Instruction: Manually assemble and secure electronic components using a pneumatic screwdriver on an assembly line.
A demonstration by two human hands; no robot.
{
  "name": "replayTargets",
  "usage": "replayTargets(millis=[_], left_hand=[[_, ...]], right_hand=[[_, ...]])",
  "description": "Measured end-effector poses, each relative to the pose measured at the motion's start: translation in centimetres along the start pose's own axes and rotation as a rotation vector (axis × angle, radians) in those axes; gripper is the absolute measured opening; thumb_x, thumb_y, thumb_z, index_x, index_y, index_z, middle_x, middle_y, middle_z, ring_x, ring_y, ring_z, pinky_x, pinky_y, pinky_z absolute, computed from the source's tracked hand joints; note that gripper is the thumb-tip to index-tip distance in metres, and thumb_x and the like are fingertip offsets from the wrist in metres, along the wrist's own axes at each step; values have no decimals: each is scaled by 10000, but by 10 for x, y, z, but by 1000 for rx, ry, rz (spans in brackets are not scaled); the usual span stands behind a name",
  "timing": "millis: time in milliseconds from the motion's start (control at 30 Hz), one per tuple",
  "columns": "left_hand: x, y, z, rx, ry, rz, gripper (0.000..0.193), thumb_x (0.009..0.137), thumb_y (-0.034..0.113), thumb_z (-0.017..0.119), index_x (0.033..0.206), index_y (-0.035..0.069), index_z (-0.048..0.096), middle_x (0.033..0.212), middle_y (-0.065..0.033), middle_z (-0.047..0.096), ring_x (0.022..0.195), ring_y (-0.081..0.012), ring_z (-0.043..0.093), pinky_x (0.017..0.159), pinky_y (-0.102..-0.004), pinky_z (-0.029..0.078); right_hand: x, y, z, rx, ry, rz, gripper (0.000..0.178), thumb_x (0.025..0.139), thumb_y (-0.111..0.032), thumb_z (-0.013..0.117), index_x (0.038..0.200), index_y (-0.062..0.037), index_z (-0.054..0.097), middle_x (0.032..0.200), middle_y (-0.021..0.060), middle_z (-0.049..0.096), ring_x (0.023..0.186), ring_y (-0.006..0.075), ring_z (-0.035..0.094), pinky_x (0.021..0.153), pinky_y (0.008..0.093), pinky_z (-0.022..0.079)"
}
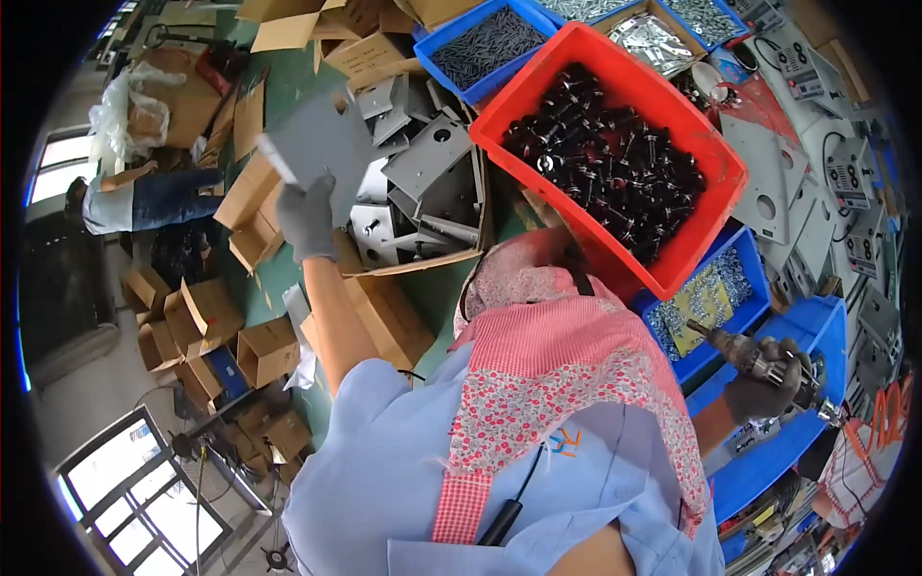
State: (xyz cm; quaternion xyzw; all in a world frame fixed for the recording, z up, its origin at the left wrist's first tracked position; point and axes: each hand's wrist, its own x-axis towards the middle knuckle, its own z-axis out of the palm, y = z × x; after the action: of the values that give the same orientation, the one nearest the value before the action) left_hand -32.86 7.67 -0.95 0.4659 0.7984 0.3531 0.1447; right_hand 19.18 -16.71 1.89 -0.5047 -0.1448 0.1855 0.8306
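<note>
My left hand, in a grey glove, grips a grey sheet-metal plate by its lower edge. The plate is tilted beside a cardboard box heaped with similar bent metal plates, some with round holes. On the right, my gloved right hand is wrapped round a metal power screwdriver. Its tip points up and left, over a blue bin of small silvery screws.
A large red bin of black-headed fasteners stands in front of me. Behind it are blue bins of small hardware. Open cartons lie on the left, where another person is. Control boxes line the right.
</note>
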Motion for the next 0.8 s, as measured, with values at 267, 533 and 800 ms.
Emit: replayTargets(millis=[267,533,800], left_hand=[[-28,-117,97,-21,-306,-277,247,634,97,719,809,-44,616,729,-100,630,668,-170,567,631,-331,449],[-21,-97,162,273,-308,3,452,817,245,627,1231,88,536,1071,-193,631,995,-355,599,841,-439,460],[-58,164,172,-388,-249,644,269,905,123,568,1127,-23,608,1076,-133,652,978,-215,614,881,-315,465]], right_hand=[[-2,7,27,25,-85,105,221,848,-159,532,1062,-105,540,924,116,623,689,210,566,626,334,488],[-5,5,14,86,-34,88,211,846,-116,515,1055,-91,530,916,114,611,669,198,579,500,329,485],[-8,1,6,-50,231,20,178,787,-58,551,955,0,540,788,136,608,592,153,584,530,277,486]])
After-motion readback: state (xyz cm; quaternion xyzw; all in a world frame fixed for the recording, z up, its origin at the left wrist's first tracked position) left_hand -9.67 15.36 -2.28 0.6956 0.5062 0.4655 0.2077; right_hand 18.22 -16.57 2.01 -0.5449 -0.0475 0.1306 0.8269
